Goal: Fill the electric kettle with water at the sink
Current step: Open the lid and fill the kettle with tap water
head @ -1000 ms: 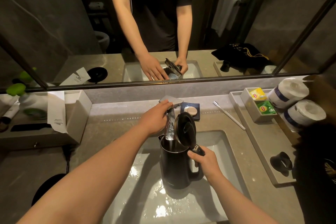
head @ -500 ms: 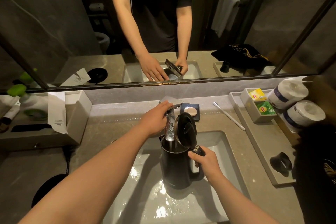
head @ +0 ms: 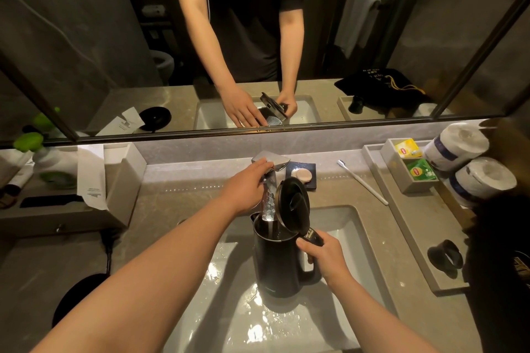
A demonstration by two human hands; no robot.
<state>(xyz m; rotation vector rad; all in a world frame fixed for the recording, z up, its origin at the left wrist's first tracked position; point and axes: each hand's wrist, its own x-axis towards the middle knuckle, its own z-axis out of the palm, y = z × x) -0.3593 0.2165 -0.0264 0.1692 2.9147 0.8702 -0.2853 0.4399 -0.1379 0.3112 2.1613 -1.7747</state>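
Note:
A black electric kettle (head: 279,264) stands upright in the white sink basin (head: 348,226), its round lid (head: 294,203) flipped open toward the right. My right hand (head: 324,256) grips the kettle's handle. A stream of water (head: 269,203) falls from the chrome faucet (head: 275,163) straight into the kettle's mouth. My left hand (head: 246,185) rests over the faucet lever, fingers curled on it. The basin floor around the kettle is wet and shiny.
A soap dish (head: 302,173) sits behind the faucet, a toothbrush (head: 362,182) to its right. Farther right: a tray with tea bags (head: 413,163), two paper rolls (head: 470,163) and a black cup (head: 444,258). Left: a tissue box (head: 114,180) and the kettle's black base (head: 77,301). A mirror stands behind.

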